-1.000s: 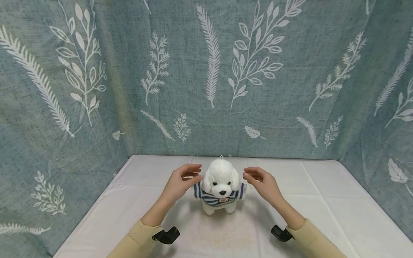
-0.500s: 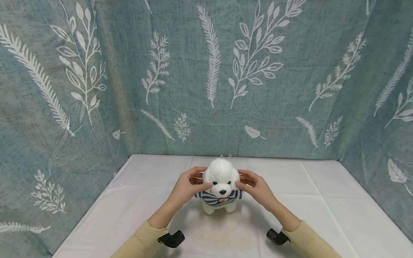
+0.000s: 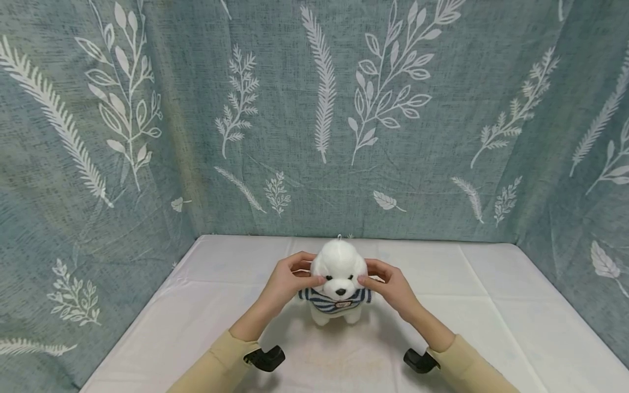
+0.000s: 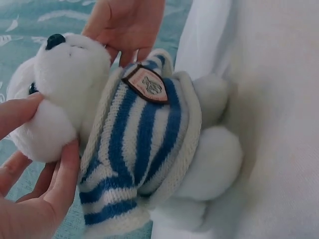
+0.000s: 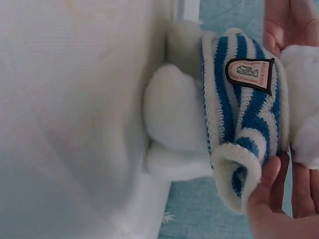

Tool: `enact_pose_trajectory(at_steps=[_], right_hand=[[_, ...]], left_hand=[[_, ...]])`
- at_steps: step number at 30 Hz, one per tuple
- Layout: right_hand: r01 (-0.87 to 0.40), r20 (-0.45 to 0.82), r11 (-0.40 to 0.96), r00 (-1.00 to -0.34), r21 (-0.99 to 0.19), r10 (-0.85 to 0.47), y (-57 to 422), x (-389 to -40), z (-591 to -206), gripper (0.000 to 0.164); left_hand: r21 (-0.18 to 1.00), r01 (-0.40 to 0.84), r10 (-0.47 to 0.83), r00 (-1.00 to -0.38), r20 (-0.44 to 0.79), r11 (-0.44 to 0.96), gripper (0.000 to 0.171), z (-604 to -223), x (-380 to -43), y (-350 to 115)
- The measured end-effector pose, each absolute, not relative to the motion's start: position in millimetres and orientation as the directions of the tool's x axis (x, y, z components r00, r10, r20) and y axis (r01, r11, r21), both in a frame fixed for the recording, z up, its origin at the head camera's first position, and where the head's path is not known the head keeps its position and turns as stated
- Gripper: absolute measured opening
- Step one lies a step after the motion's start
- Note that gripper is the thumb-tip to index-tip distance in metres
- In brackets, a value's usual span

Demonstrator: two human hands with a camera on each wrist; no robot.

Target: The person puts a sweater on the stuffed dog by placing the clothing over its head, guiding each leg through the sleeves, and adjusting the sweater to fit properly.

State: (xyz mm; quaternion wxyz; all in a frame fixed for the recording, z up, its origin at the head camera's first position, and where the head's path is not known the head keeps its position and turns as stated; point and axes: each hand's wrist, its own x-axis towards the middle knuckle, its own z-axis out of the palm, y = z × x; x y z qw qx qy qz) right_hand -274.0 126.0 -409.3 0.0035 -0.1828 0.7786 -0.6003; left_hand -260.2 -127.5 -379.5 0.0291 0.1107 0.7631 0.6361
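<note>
A white plush dog [image 3: 339, 259] in a blue-and-white striped knit sweater [image 4: 149, 134] stands upright on the table, facing me. My left hand [image 3: 290, 281] grips one side of its head, thumb on the cheek near the eye and fingers behind the ear. On the opposite side my right hand [image 3: 393, 284] holds the head the same way, thumb by the other cheek. A badge [image 5: 250, 73] sits on the sweater's chest. In the right wrist view the dog's face is cut off at the edge. Some of my fingers are hidden behind the head.
A white cloth [image 3: 467, 327] covers the table. Blue-green curtains [image 3: 295, 109] with white leaf patterns hang close behind its far edge and along both sides. Black devices [image 3: 265, 358] are strapped at both wrists.
Both hands have moved inward from beside the plush dog and taken hold of its head. In the last half second the dog has shifted very slightly to the right.
</note>
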Motion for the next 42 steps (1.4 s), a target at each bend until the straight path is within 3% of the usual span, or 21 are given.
enact_pose_trajectory(at_steps=[8,13,17,24,30,37,42], right_hand=[[-0.306,0.258,0.198,-0.937,-0.931,-0.234,130.2,-269.0,-393.7,0.037],[-0.293,0.255,0.223,-0.949,-0.930,-0.187,131.3,-263.7,-385.5,0.034],[-0.283,0.249,0.249,-0.955,-0.926,-0.159,131.0,-262.1,-382.3,0.033],[-0.298,0.255,0.253,-0.949,-0.920,-0.187,127.4,-266.4,-385.5,0.035],[-0.330,0.271,0.259,-0.933,-0.907,-0.238,122.2,-267.2,-389.3,0.043],[-0.357,0.294,0.258,-0.922,-0.898,-0.251,114.7,-265.5,-396.3,0.050],[-0.363,0.296,0.288,-0.922,-0.886,-0.251,108.7,-264.4,-403.4,0.056]], left_hand=[[0.998,0.054,0.299,-0.953,0.043,0.028,0.044,-379.8,-266.5,-125.2],[0.989,-0.053,0.355,-0.935,0.000,-0.138,0.033,-381.7,-268.0,-121.1],[0.980,-0.091,0.369,-0.929,-0.019,-0.177,0.030,-385.3,-270.3,-119.4],[0.999,0.010,0.323,-0.946,0.020,-0.035,0.042,-384.5,-274.5,-124.7],[0.970,0.186,0.137,-0.977,0.165,0.158,0.041,-377.2,-271.5,-130.5],[0.927,0.312,0.056,-0.950,0.307,0.210,0.032,-368.0,-266.0,-132.7],[0.926,0.305,0.064,-0.952,0.298,0.222,0.042,-366.4,-265.8,-133.9]])
